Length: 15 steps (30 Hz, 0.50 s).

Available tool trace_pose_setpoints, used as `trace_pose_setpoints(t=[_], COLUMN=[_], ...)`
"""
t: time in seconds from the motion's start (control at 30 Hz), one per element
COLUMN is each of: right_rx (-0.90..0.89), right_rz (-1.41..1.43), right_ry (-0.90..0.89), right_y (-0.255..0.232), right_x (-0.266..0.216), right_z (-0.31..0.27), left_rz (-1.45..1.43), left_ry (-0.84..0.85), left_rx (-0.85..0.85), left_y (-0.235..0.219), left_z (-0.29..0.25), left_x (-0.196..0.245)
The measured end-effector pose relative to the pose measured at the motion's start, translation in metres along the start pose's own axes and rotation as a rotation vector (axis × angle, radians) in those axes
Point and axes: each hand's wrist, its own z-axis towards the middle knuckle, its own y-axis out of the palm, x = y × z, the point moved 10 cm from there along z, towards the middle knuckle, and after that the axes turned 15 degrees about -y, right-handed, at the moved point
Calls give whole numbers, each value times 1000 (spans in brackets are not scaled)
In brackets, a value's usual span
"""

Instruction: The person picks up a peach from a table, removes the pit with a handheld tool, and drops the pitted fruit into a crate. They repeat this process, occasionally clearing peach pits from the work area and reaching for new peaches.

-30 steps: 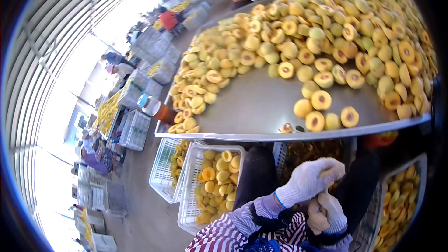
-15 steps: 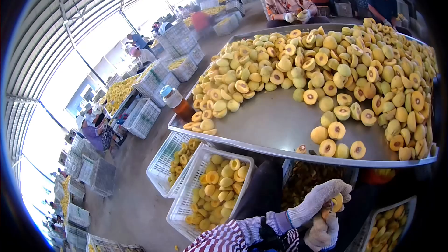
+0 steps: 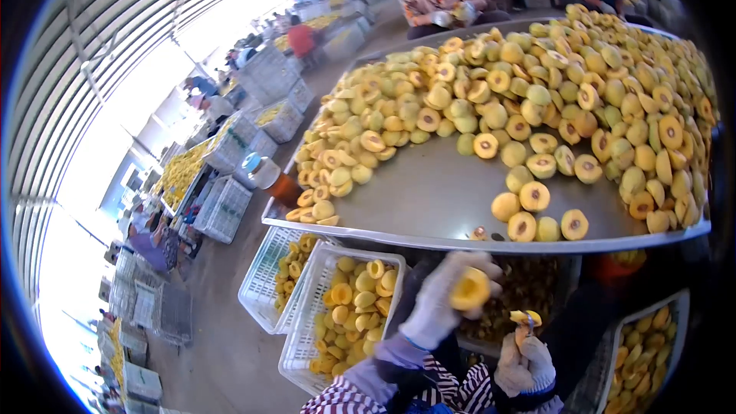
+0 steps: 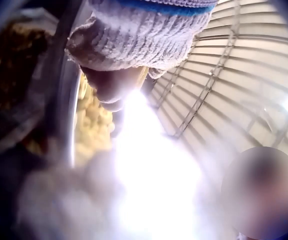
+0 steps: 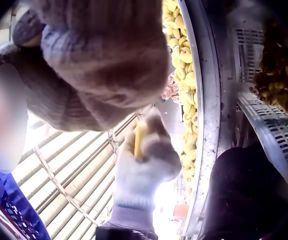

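Gloved in white, the left hand (image 3: 441, 303) holds a hollowed yellow fruit half (image 3: 470, 289) just below the table edge in the head view. Lower and to its right, the right hand (image 3: 525, 368) has its fingers curled round a small tool, mostly hidden, with a yellow fruit piece (image 3: 526, 317) at its tip. The hands are apart. In the left wrist view the left glove (image 4: 134, 42) hangs at the top against glare. The right wrist view has the right glove (image 5: 104, 65) close up, and beyond it the left hand (image 5: 146, 167) with the yellow fruit (image 5: 138, 140).
A metal table (image 3: 414, 192) bears a large heap of halved fruit (image 3: 537, 77). White crates of fruit halves (image 3: 287, 360) stand at the left and right (image 3: 609, 383); a crate of dark scraps (image 3: 529, 284) sits below the edge. A bottle (image 3: 272, 180) stands at the table's left corner; people work beyond.
The hands, together around a fruit half a moment ago, have separated. The left hand has moved left and up with the fruit half. The head view has also shifted.
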Motion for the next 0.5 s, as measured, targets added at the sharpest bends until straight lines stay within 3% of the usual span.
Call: trace_pose_setpoints(t=[0.03, 0.07, 0.1, 0.17, 0.2, 0.27, 0.37, 0.43, 0.5], right_rx=[72, 153, 215, 333, 373, 369, 444, 456, 466], right_rz=[-141, -278, -272, -362, -400, -476, -597, -633, -668], right_ry=[1, 9, 80, 203, 250, 267, 260, 252, 246], right_y=[-8, -17, -19, -30, -26, -31, -32, -35, -38], right_x=[-5, -9, -9, -4, -5, -1, -14, -19, -22], right_z=[-2, -6, -7, -7, -5, 1, 5, 4, 2], left_rz=[140, 725, 1254, 2069, 1997, 1624, 1298, 1411, 1655], left_ry=[185, 417, 568, 874, 993, 937, 501, 337, 195], left_rx=[149, 463, 962, 1224, 1214, 834, 531, 540, 674], left_y=[-34, -52, -70, -63, -48, -39, 13, 23, 42], left_z=[-7, -20, -40, -44, -44, -11, 52, 105, 144], left_x=[25, 60, 89, 90, 94, 94, 79, 64, 48])
